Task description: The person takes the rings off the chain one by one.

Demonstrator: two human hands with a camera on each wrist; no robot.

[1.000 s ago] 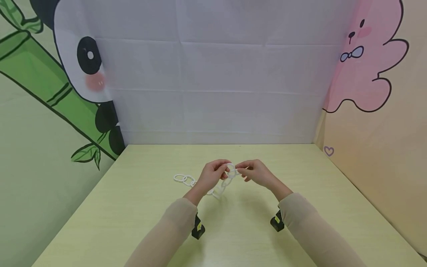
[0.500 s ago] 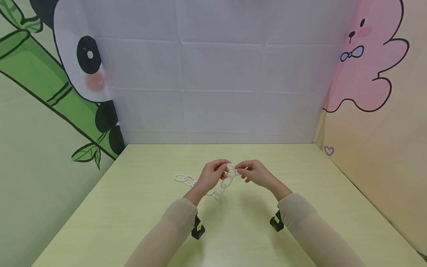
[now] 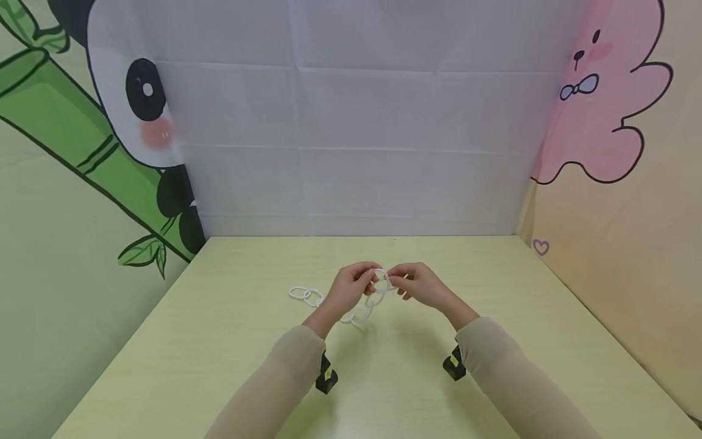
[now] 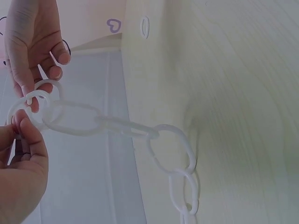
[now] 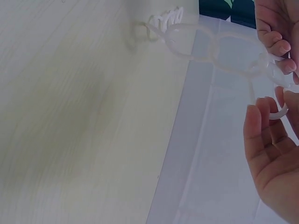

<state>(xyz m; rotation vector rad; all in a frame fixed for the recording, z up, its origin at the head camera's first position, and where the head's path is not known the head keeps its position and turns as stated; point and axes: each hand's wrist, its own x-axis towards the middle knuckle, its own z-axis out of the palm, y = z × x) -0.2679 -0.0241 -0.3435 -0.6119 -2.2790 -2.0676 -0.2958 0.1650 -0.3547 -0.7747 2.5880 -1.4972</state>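
A chain of white plastic links (image 3: 375,298) hangs from my hands over the table, its far end (image 3: 298,292) lying on the tabletop to the left. My left hand (image 3: 350,286) pinches a link (image 4: 28,100) at the top of the chain between thumb and fingers. Close beside it, my right hand (image 3: 421,283) pinches another white link (image 5: 279,113) that overlaps the held one. The fingers partly hide where these two links meet. Part of the chain is hidden behind the left wrist in the head view.
One loose white link (image 4: 145,28) lies on the pale wooden table (image 3: 247,366) in the left wrist view. A white cloth backdrop (image 3: 351,152) stands behind the table, with cartoon-printed panels at both sides. Black wrist cameras (image 3: 326,379) hang below both sleeves.
The chain's left end has slid slightly to the right along the table. The held links have shifted a little between the fingers, while both hands stay nearly in place.
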